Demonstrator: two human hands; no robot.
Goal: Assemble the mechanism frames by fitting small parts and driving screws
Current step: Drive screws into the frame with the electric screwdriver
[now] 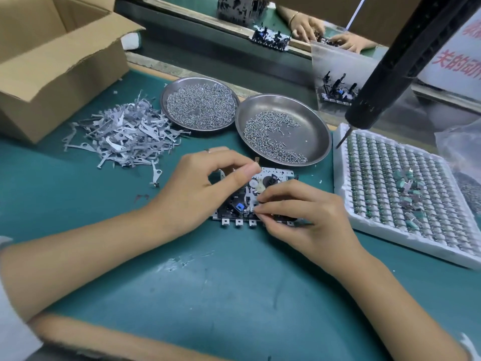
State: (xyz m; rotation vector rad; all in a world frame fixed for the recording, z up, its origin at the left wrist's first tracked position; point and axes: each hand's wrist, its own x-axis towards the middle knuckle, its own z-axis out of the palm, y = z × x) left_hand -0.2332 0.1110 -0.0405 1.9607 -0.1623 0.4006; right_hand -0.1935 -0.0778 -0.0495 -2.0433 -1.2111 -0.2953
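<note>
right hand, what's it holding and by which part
The right hand pinches a small silvery part between thumb and fingertips at the mechanism frame's near edge; which part it is cannot be told.

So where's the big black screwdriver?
In the head view, the electric screwdriver hangs at upper right, its tip above the white foam tray, beside the right-hand screw dish.

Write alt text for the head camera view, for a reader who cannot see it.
Two bare hands work on a mechanism frame lying on a green mat: the left hand grips its top edge while the right hand pinches a small part against it. Behind lie a pile of metal levers and two steel dishes of screws; an electric screwdriver hangs at right.
</note>
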